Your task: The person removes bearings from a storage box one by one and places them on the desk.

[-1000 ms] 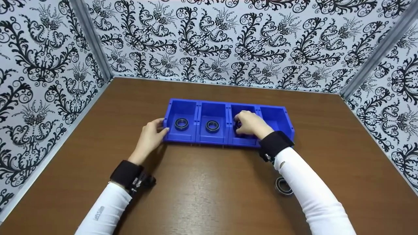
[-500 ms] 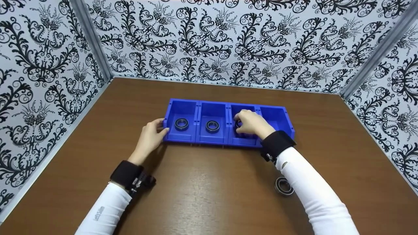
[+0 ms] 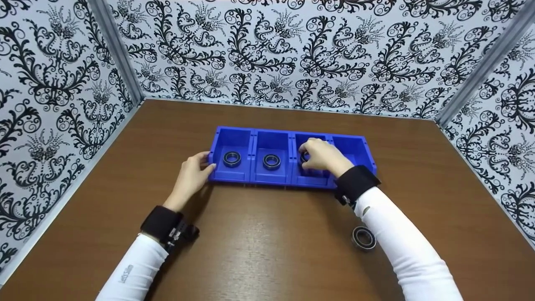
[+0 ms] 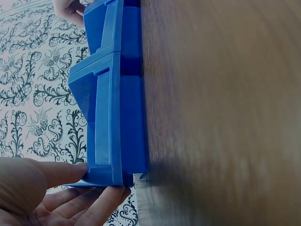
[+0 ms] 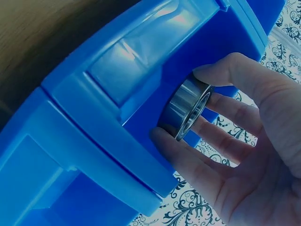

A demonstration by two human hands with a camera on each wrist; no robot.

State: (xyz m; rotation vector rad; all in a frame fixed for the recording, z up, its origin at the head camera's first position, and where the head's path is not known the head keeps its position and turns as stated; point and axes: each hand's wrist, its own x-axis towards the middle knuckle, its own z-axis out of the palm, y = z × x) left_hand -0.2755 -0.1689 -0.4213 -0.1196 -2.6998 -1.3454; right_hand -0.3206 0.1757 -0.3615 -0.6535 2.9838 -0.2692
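A blue bin (image 3: 271, 182) with a row of compartments stands on the brown table. My left hand (image 3: 192, 174) holds its left end wall; in the left wrist view the thumb (image 4: 66, 172) lies on one side of the wall and the fingers on the other. Inside the third compartment from the left, my right hand (image 3: 322, 156) pinches a metal ball bearing (image 5: 187, 106) between thumb and fingertips, the ring tilted in the right wrist view. One bearing (image 3: 232, 159) lies flat in the first compartment and another bearing (image 3: 271, 161) in the second.
A further bearing (image 3: 363, 238) lies on the table (image 3: 250, 246) beside my right forearm. The rightmost compartment (image 3: 353, 148) is partly hidden by my right hand and wrist. Patterned walls (image 3: 267, 54) close off the table's back and sides.
My right hand has risen very slightly with the bearing in the third compartment, and the right forearm has shifted a little to the right. My left hand and the bin stay put.
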